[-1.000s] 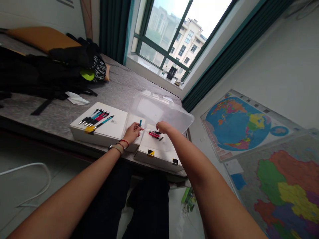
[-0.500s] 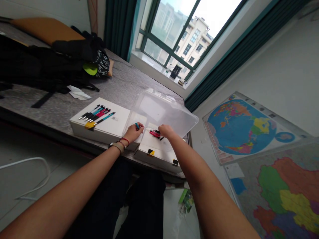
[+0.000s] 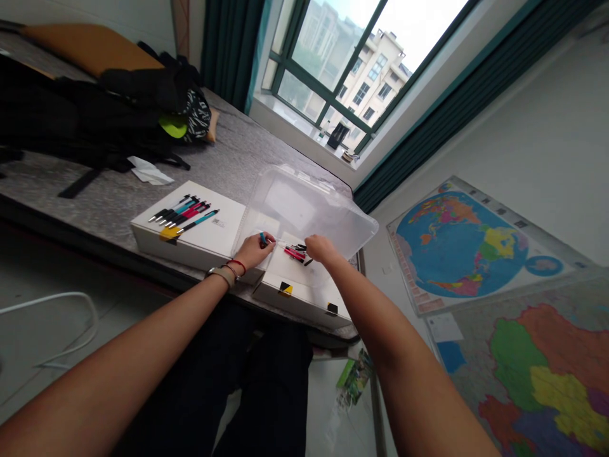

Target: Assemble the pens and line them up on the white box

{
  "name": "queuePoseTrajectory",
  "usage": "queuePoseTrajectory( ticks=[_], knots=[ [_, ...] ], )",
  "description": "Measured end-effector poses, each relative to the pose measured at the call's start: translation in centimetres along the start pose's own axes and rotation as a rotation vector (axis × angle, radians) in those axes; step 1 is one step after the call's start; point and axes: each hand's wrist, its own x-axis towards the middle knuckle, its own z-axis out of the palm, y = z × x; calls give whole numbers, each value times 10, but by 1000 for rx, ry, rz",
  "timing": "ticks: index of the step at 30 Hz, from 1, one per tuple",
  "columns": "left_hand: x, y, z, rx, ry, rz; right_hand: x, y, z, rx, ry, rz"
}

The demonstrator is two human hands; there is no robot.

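My left hand (image 3: 255,251) is closed on a teal pen part (image 3: 263,238), held over the plastic case near its front edge. To the right, my right hand (image 3: 318,247) is closed beside a small pile of red and black pen parts (image 3: 295,253); whatever its fingers hold is hidden. The parts lie in the clear plastic case (image 3: 328,212), which spreads across two white boxes. On the left white box (image 3: 204,197) several assembled pens (image 3: 183,212) with black, teal and red barrels lie in a row.
The right white box (image 3: 304,292) sits at the table's front edge. Black bags (image 3: 95,120) and a crumpled tissue (image 3: 149,171) lie on the grey table (image 3: 233,149) at left. Behind is a window (image 3: 328,82); maps (image 3: 461,247) hang on the right wall.
The view has shifted slightly. Both hands stay in nearly the same places, the left one still holding the teal pen part.
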Motion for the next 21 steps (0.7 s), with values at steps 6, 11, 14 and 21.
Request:
queuePoseTrajectory(
  ticks=[6, 11, 14, 21],
  knots=[
    [0, 3, -3, 51, -58, 36, -1, -15, -23, 221, 54, -127],
    [1, 3, -5, -31, -120, 32, 4, -31, -28, 556, 37, -147],
    [2, 5, -8, -120, -120, 15, 8, -42, -26, 850, -96, -164],
    [6, 4, -10, -219, -105, -7, 17, -24, -36, 675, -106, -114]
  ],
)
